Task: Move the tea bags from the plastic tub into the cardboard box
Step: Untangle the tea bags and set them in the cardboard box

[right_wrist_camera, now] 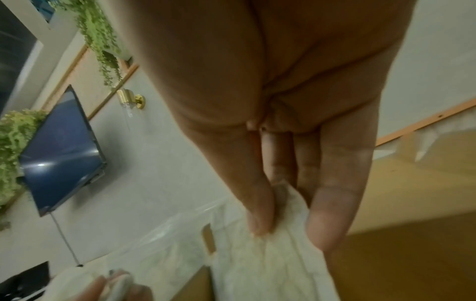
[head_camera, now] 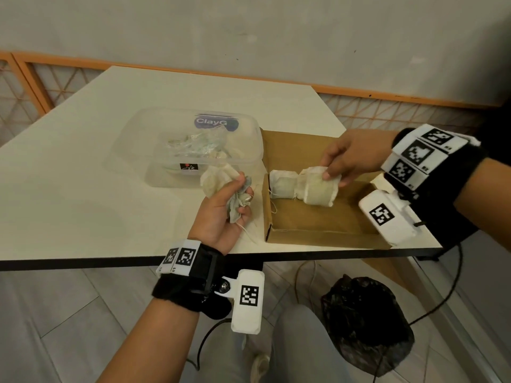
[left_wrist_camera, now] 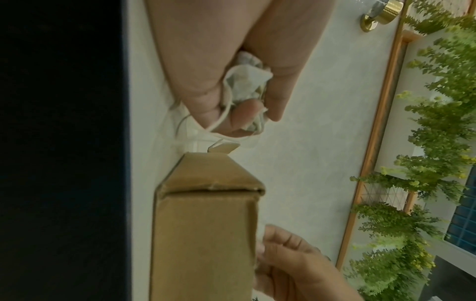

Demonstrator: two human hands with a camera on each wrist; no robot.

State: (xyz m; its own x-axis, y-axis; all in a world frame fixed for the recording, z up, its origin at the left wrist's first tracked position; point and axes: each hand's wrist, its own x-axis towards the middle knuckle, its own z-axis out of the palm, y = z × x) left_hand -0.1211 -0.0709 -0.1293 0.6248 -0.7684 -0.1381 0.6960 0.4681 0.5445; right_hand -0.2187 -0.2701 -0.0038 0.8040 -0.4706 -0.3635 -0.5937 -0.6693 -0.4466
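Note:
A clear plastic tub point(head_camera: 250, 139) with a purple label stands mid-table, with more tea bags point(head_camera: 199, 146) inside. Right of it sits the open cardboard box point(head_camera: 318, 230), seen from outside in the left wrist view as a brown box point(left_wrist_camera: 206, 234). My left hand point(head_camera: 235, 200) is palm up between tub and box and grips a crumpled bunch of tea bags point(head_camera: 218, 179), also seen bunched in the fist point(left_wrist_camera: 244, 81). My right hand point(head_camera: 336, 165) reaches into the box and pinches a pale tea bag point(head_camera: 318, 189), pinched between thumb and fingers point(right_wrist_camera: 270, 244). Another tea bag point(head_camera: 282, 185) lies beside it in the box.
The cream table point(head_camera: 83, 189) has its front edge just under my left wrist. Below it on the floor are a black plastic bag point(head_camera: 367, 324) and cables. An orange lattice rail point(head_camera: 387, 92) runs behind the table against the wall.

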